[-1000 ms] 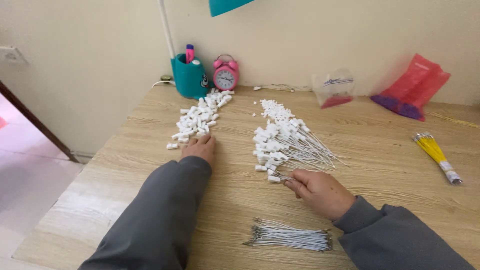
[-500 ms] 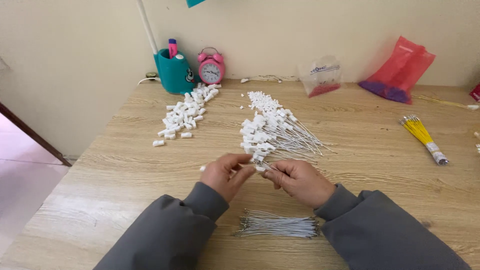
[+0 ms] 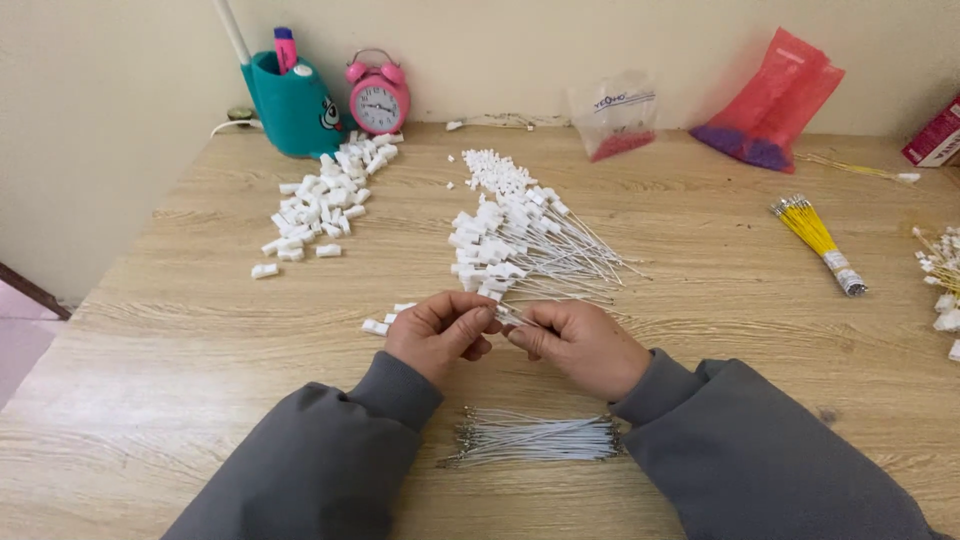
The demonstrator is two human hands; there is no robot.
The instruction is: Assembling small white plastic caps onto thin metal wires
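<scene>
My left hand (image 3: 440, 332) and my right hand (image 3: 578, 342) meet at the middle of the wooden table (image 3: 150, 330), fingertips together. Between them they pinch a small white connector on a thin white wire (image 3: 507, 317). Just beyond the hands lies a pile of white wires with connectors fitted (image 3: 520, 245). A heap of loose white connectors (image 3: 322, 205) sits at the far left, and two more (image 3: 378, 324) lie beside my left hand. A bundle of bare white wires (image 3: 535, 438) lies between my forearms.
At the back stand a teal pen holder (image 3: 290, 100), a pink alarm clock (image 3: 378, 98), a clear bag (image 3: 613, 115) and a red bag (image 3: 775, 100). A yellow wire bundle (image 3: 815, 240) lies right, with more wired parts (image 3: 940, 270) at the right edge.
My left hand came back from the loose connector heap and my right hand from the wired pile. Both hands now meet at the centre, closed on a connector and wire.
</scene>
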